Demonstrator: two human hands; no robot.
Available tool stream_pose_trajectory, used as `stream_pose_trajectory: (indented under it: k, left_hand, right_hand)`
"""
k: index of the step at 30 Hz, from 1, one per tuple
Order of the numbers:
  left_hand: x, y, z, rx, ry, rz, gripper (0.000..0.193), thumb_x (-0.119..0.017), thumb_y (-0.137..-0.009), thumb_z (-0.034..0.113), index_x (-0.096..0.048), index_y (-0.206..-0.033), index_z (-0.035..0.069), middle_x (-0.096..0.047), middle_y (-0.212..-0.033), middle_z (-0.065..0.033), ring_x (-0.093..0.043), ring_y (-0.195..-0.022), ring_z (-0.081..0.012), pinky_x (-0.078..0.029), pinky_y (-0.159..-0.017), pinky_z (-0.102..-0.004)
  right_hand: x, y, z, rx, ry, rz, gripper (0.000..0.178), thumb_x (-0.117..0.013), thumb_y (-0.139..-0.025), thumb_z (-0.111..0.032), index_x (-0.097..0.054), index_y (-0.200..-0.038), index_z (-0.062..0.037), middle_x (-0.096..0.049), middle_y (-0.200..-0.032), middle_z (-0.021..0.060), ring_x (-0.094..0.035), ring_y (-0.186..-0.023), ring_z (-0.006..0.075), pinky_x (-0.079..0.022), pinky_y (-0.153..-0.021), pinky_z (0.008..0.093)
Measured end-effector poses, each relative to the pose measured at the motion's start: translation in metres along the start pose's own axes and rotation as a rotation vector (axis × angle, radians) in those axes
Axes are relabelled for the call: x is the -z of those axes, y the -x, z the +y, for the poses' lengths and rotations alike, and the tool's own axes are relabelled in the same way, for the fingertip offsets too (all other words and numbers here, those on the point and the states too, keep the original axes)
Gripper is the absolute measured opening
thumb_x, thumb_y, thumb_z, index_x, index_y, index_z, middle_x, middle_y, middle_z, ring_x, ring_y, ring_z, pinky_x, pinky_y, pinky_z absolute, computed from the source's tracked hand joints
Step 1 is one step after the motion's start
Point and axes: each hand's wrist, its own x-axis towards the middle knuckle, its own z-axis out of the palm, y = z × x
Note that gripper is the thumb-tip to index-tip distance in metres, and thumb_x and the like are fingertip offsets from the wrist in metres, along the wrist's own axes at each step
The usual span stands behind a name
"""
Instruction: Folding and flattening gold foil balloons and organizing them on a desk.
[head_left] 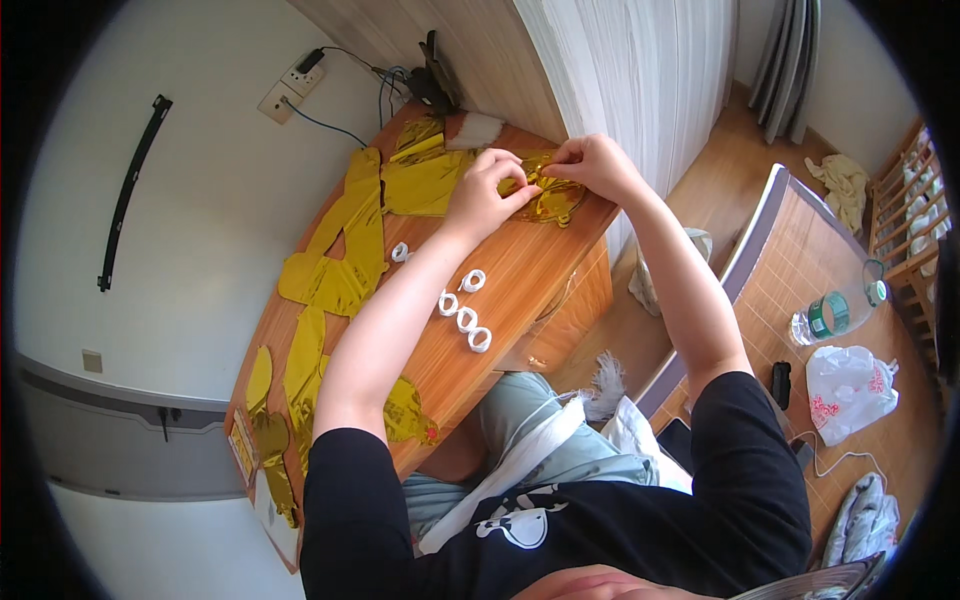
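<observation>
Near the far right end of the wooden desk point(510, 290), both hands work at a flat, crinkled gold foil balloon point(556, 207). My left hand point(486, 200) is closed in a pinch at its left side, thumb and fingertips meeting on the foil. On the other side, my right hand point(602, 168) pinches the foil between thumb and bent fingers. The exact spot each fingertip grips is small and partly covered. Several small white ribbon rolls point(467, 320) lie between my left forearm and the desk's front edge.
More flat gold foil balloons point(335, 285) spread along the desk's wall side. A black device point(432, 85) with cables stands at the far corner, by a wall socket point(290, 87). At right, a low mat-topped surface point(760, 290) holds a plastic bottle point(835, 315) and white plastic bag point(850, 393).
</observation>
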Motion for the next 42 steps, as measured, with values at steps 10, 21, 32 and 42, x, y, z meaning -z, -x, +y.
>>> stream_pose_trajectory:
  k: [10, 21, 32, 42]
  left_hand:
    - [-0.006, 0.008, 0.013, 0.089, -0.129, 0.008, 0.012, -0.084, -0.08, 0.027, -0.083, -0.085, 0.017, -0.069, -0.125, -0.0029, -0.058, -0.122, -0.0276, -0.045, -0.106, -0.0413]
    - [-0.003, -0.005, -0.004, 0.248, 0.035, -0.096, 0.018, -0.089, -0.075, 0.032, -0.084, -0.084, 0.017, -0.07, -0.122, -0.004, -0.06, -0.119, -0.0264, -0.047, -0.104, -0.0401]
    - [0.001, -0.002, 0.012, 0.056, -0.199, -0.011, 0.036, -0.09, -0.074, 0.026, -0.063, -0.091, 0.009, -0.066, -0.119, -0.009, -0.057, -0.119, -0.0322, -0.043, -0.104, -0.0448]
    - [0.005, 0.019, 0.043, -0.248, -0.699, -0.038, 0.024, -0.077, -0.086, 0.039, -0.073, -0.093, 0.016, -0.06, -0.096, 0.0002, -0.057, -0.099, -0.0211, -0.043, -0.083, -0.0394]
  right_hand:
    - [-0.001, 0.001, 0.003, 0.029, -0.083, -0.023, 0.027, -0.072, -0.097, -0.025, -0.076, -0.103, 0.0009, -0.074, -0.084, 0.0085, -0.065, -0.075, 0.012, -0.053, -0.07, 0.0294]
    - [0.001, 0.011, 0.002, 0.405, -0.079, -0.036, 0.013, -0.071, -0.092, -0.011, -0.075, -0.1, -0.0014, -0.07, -0.123, 0.0165, -0.067, -0.108, 0.0243, -0.054, -0.09, 0.0348]
    - [0.002, 0.008, 0.002, 0.087, -0.022, -0.088, 0.027, -0.079, -0.086, -0.025, -0.077, -0.102, -0.0025, -0.076, -0.094, 0.0147, -0.071, -0.086, 0.026, -0.054, -0.079, 0.0367]
    - [0.012, -0.01, -0.007, -0.053, -0.19, -0.116, 0.025, -0.078, -0.093, -0.021, -0.077, -0.1, 0.003, -0.073, -0.085, 0.0029, -0.062, -0.076, 0.0082, -0.052, -0.07, 0.0269]
